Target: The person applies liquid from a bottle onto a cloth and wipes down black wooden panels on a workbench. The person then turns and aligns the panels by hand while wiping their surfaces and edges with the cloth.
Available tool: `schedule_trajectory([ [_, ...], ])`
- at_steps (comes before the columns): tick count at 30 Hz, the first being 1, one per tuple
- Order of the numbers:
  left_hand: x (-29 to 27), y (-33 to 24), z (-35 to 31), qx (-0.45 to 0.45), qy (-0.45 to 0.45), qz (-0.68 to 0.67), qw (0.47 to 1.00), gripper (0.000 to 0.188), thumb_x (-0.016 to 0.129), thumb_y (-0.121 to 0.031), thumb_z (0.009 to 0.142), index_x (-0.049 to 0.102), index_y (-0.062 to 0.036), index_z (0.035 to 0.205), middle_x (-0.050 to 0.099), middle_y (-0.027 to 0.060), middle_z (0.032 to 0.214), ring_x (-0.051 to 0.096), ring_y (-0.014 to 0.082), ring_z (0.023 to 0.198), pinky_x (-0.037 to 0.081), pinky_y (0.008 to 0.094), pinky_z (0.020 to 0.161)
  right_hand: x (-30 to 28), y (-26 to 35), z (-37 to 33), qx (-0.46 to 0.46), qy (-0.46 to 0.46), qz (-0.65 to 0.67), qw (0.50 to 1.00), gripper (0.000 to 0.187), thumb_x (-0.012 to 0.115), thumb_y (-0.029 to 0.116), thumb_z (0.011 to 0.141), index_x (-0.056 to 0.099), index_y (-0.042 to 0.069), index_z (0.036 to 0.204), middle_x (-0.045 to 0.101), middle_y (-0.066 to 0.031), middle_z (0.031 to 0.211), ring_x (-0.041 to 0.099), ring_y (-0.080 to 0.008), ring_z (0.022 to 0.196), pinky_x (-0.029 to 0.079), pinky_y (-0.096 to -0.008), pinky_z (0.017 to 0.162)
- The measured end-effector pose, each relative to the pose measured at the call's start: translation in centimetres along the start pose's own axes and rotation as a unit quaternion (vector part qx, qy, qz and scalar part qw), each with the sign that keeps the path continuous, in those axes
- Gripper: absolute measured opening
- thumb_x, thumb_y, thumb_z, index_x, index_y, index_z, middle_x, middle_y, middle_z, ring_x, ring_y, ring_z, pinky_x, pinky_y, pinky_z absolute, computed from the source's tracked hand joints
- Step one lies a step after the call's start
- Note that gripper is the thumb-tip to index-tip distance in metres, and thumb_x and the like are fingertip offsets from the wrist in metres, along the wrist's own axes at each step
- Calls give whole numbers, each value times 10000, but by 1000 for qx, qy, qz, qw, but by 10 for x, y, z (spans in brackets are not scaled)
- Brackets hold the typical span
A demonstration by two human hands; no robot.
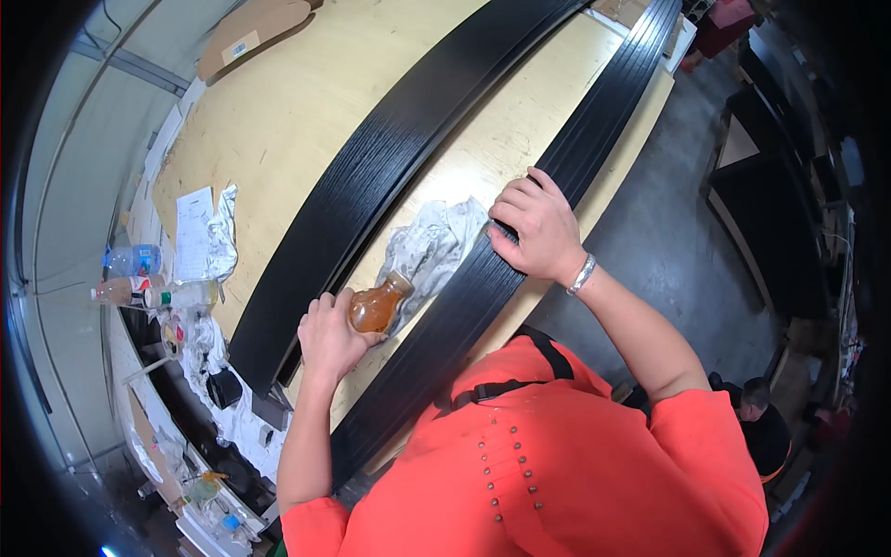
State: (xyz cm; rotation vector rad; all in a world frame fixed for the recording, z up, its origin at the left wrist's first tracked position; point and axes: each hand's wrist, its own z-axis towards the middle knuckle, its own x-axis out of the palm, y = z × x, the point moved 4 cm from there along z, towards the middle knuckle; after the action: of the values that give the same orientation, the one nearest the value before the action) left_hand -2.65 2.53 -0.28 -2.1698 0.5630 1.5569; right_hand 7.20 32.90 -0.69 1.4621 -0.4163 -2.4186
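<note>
My left hand (327,336) is closed round a small rounded bottle (374,309) of amber-brown liquid, tilted with its neck toward the upper right. Just past the bottle, a crumpled white cloth (429,239) lies between two long black boards. My right hand (543,229) grips the nearer black board (483,288), fingers curled over its top and far edge; whatever lies under the fingertips is hidden. That board has lengthwise grooves and runs diagonally across the table. Beyond the left hand lies the other black board (371,162), wider and wood-grained.
The boards rest on a pale wooden table (269,121). At its left are plastic bottles (135,262), papers (194,232) and stained wrapping (200,348). A cardboard piece (251,37) lies at the far left. Dark panels (770,223) stand at the right, and a person (759,427) is at lower right.
</note>
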Motion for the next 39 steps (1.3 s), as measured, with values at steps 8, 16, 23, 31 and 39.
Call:
schedule_trajectory([
  [8,-9,-3,-9,32,-12,47,998,753,950,-372,550,692,-87,1198,637,109,960,648,312,950,536,445,815,-1,-1,2,3,-4,7,1000,140,726,236,795,661,114,774,625,-31,817,633,-223,953,414,-487,1103],
  [16,-18,-2,-1,14,-39,52,998,712,933,-343,559,696,-83,1179,637,111,931,652,318,923,542,438,799,-1,-3,1,0,0,0,1000,150,726,250,798,667,115,773,622,-30,816,631,-222,952,412,-491,1106],
  [23,-20,-14,-13,30,23,44,998,710,939,-391,585,701,-64,1168,669,129,974,660,312,978,540,443,828,1,-2,1,-1,-7,1,1000,152,724,256,799,671,116,777,621,-28,811,628,-219,943,415,-487,1102],
  [31,-21,8,-23,-24,22,78,996,734,941,-348,560,702,-80,1200,667,120,963,664,311,958,546,436,820,0,-3,0,3,-5,-6,1000,154,724,259,798,674,116,777,629,-29,821,627,-222,942,416,-473,1096],
  [39,-14,-2,-24,8,33,71,997,734,942,-365,556,699,-76,1186,662,120,964,657,309,977,535,441,825,-1,-2,2,-3,-2,-3,1000,149,724,246,789,675,106,772,638,-36,819,631,-230,930,425,-470,1080],
])
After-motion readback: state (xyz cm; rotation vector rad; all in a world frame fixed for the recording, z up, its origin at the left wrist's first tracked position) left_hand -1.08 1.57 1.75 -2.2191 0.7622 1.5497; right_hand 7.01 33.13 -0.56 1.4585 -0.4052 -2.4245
